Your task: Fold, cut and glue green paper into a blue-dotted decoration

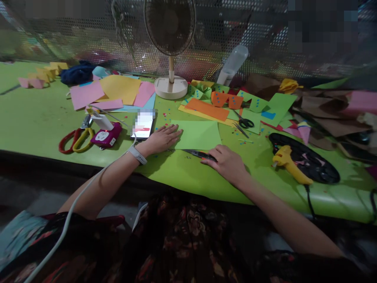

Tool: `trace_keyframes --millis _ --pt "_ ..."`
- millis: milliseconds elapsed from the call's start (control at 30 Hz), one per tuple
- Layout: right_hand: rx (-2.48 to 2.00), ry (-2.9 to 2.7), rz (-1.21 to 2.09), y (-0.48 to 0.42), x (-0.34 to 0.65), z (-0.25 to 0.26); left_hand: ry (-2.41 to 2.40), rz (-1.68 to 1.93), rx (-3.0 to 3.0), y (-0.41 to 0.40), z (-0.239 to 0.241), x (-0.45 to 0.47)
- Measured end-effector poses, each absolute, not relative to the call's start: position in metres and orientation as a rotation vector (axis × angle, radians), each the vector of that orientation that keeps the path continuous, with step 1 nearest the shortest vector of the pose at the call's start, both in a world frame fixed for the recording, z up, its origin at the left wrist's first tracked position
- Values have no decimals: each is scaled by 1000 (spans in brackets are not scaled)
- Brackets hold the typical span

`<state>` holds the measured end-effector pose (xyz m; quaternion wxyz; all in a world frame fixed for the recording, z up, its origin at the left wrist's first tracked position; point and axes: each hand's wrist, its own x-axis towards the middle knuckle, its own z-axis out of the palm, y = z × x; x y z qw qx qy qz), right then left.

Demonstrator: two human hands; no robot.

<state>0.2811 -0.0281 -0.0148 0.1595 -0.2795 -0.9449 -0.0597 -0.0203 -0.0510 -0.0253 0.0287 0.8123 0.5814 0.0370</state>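
Note:
My left hand (162, 138) lies flat with its fingers stretched out, touching the left edge of a green paper sheet (198, 135) on the green table (38, 122). My right hand (227, 162) rests palm down over the handle end of a dark cutter or scissors (196, 153) that lies just in front of the sheet; its fingers are curled over the tool. A phone (143, 125) lies just left of my left hand.
A fan (171, 47) stands at the back. Coloured papers (118, 91) lie behind; orange paper (207, 109) and black scissors (244, 122) behind the sheet. A yellow glue gun (290, 167) on a dark tray sits right. Red and yellow scissors (75, 140) lie left.

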Motion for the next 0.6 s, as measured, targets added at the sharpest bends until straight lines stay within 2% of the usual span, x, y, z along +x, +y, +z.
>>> trace_keyframes --millis 600 --pt "-775 -2726 -136 -30 258 -16 1780 89 2498 -49 -25 -21"
